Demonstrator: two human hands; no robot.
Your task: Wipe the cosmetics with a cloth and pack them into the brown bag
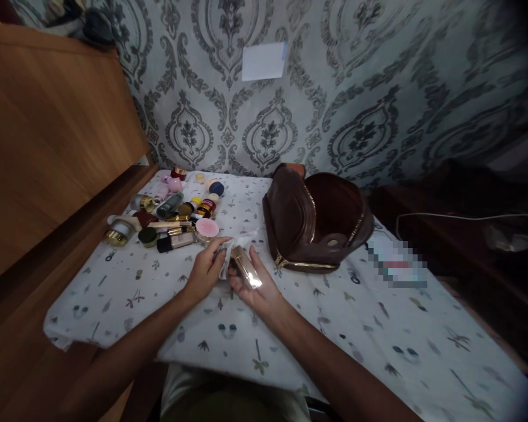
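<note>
My right hand [261, 293] is closed around a shiny gold cosmetic container [245, 266], a long shape that catches the light; its exact kind does not show. Against its left end, my left hand [205, 272] pinches a crumpled white wipe [225, 258]. Both hands are close together over the patterned cloth. Just beyond the left hand lies a round pink compact [207, 228], beside a foundation bottle with a black cap [176, 241]. To the right of my hands stands a brown bag [290, 217], its zipper undone and its dark inside showing.
Several makeup brushes [171, 224], jars and bottles cluster at the table's back left, among them a gold-banded jar [117, 234] and a green bottle [170, 205]. A wooden cabinet [57, 99] borders the left. A patterned wall [229, 117] rises behind. A white cable [457, 215] runs at right.
</note>
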